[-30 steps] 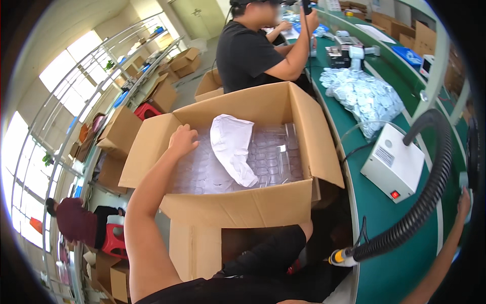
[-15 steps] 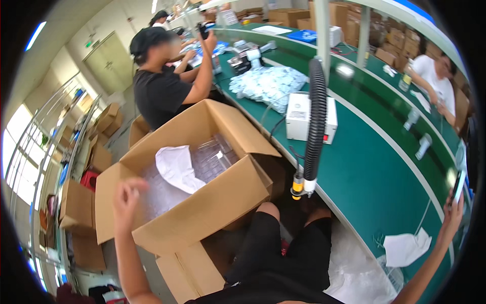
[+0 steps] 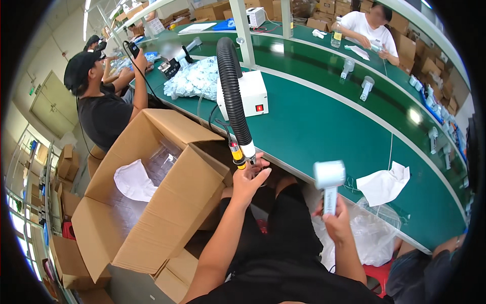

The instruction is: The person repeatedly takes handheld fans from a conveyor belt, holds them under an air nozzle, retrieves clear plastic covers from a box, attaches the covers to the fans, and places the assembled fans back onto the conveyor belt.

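Note:
My left hand (image 3: pixel 248 181) has its fingers curled around the lower end of a hanging nozzle (image 3: pixel 247 152), white with a yellow-and-black fitting beside it. A black corrugated hose (image 3: pixel 230 76) carries the nozzle down over the bench edge. In my right hand (image 3: pixel 336 220) a pale blue hair dryer (image 3: pixel 329 177) stands upright, gripped by its handle with the round head on top. Its head is slightly blurred. Right of the dryer, a white cloth or sheet (image 3: pixel 382 183) lies on the green bench (image 3: pixel 309 126).
An open cardboard box (image 3: pixel 167 218) at my left holds clear plastic trays (image 3: pixel 163 161) and a white sheet (image 3: pixel 134 181). Beyond the nozzle are a white power box (image 3: pixel 253 96) and a bag of pale blue parts (image 3: pixel 192 81). Co-workers sit left and across; more dryers (image 3: pixel 367 88) lie on the belt.
My left hand has gone from above the cardboard box to the nozzle. My right hand has come in from the far right, bringing the hair dryer near the nozzle. The view has turned right.

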Action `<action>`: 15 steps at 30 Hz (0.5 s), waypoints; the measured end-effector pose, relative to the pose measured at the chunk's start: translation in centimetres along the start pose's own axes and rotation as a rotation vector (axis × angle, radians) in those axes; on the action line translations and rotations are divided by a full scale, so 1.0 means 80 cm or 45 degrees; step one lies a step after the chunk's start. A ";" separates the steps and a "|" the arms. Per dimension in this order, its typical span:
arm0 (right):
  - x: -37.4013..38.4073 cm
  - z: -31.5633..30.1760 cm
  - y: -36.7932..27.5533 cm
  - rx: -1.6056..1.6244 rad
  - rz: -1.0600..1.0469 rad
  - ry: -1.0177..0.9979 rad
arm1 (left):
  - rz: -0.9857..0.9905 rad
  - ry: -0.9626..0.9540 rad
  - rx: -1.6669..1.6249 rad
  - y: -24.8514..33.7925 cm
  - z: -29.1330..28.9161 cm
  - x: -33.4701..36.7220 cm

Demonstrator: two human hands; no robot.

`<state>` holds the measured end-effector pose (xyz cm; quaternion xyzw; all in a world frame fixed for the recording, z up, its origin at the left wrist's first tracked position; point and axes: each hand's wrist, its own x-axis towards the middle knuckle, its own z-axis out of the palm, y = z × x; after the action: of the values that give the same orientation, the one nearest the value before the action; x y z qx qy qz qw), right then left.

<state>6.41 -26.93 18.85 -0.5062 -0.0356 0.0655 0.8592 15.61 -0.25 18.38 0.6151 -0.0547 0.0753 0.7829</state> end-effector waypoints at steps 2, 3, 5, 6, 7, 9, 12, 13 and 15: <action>-0.015 0.006 0.023 0.081 0.135 -0.146 | -0.030 -0.078 -0.043 0.005 -0.017 -0.032; -0.020 0.011 0.035 0.112 0.224 -0.214 | -0.049 -0.118 -0.065 0.011 -0.025 -0.053; -0.012 0.043 0.048 0.188 0.408 -0.281 | 0.083 -0.133 0.088 0.008 -0.051 -0.087; 0.000 0.059 0.060 0.155 0.476 -0.232 | 0.104 -0.100 0.146 0.014 -0.059 -0.103; 0.017 0.071 0.075 0.059 0.505 -0.188 | 0.064 -0.027 0.088 0.019 -0.061 -0.114; 0.059 0.097 0.092 -0.423 0.303 -0.150 | 0.055 0.097 -0.031 0.028 -0.060 -0.127; 0.128 0.149 0.084 -0.843 0.009 -0.275 | 0.007 0.146 -0.054 0.025 -0.069 -0.136; 0.145 0.167 0.085 -0.819 0.083 -0.242 | -0.026 0.166 -0.069 0.022 -0.071 -0.141; 0.163 0.193 0.074 -0.649 0.331 -0.235 | -0.047 0.177 -0.072 0.017 -0.073 -0.146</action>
<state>16.86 -8.82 21.08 -0.6978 -0.0636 0.2096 0.6820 3.82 5.11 16.23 0.5871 0.0091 0.1020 0.8030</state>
